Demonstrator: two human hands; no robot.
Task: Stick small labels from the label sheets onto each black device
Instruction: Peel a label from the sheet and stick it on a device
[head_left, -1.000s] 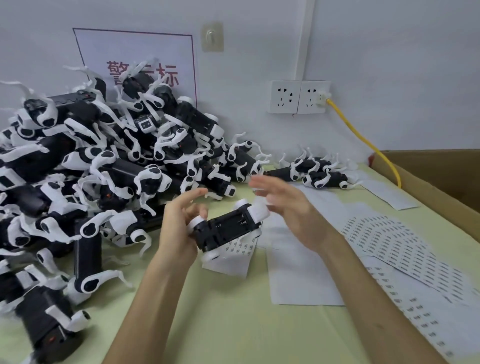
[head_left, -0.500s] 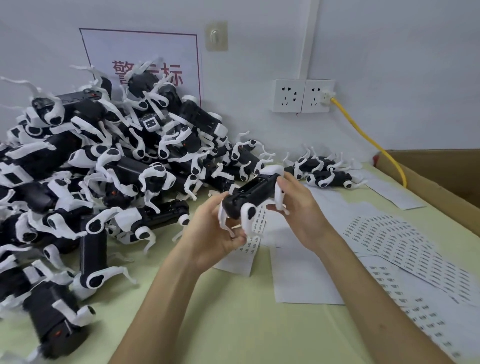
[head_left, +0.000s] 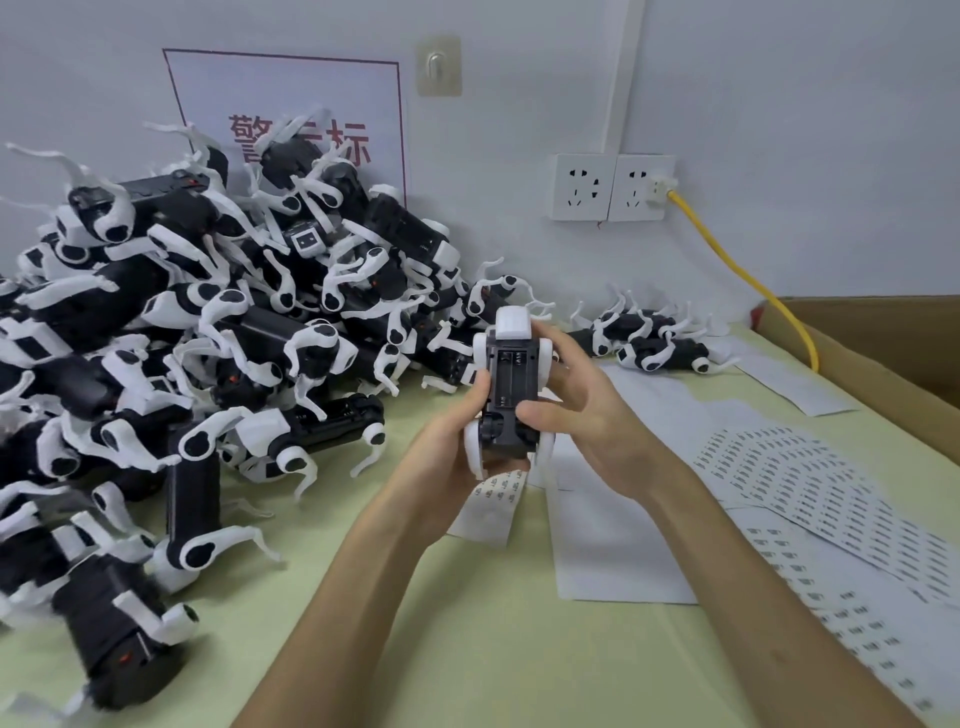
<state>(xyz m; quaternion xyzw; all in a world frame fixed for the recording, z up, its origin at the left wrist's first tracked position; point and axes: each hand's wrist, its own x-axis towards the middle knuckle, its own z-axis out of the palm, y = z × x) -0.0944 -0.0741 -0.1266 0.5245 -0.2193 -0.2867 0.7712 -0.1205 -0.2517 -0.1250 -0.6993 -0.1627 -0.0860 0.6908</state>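
Observation:
Both hands hold one black device (head_left: 508, 387) with white legs, belly up, its open battery bay facing me and its white end pointing away. My left hand (head_left: 452, 452) grips its left side and lower end. My right hand (head_left: 587, 415) wraps the right side, thumb across the lower body. A small label strip (head_left: 493, 501) lies on the table just under the hands. Label sheets (head_left: 789, 473) with rows of small labels spread to the right. A large pile of black devices (head_left: 208, 332) fills the left.
Two more devices (head_left: 654, 340) lie by the wall behind the hands. A blank white sheet (head_left: 613, 551) lies under my right forearm. A cardboard box (head_left: 883, 343) stands at the right edge, with a yellow cable (head_left: 737, 270) running from the wall socket (head_left: 613, 187).
The device has been turned from lying crosswise to lengthwise, belly up toward me. Both hands have closed around its sides.

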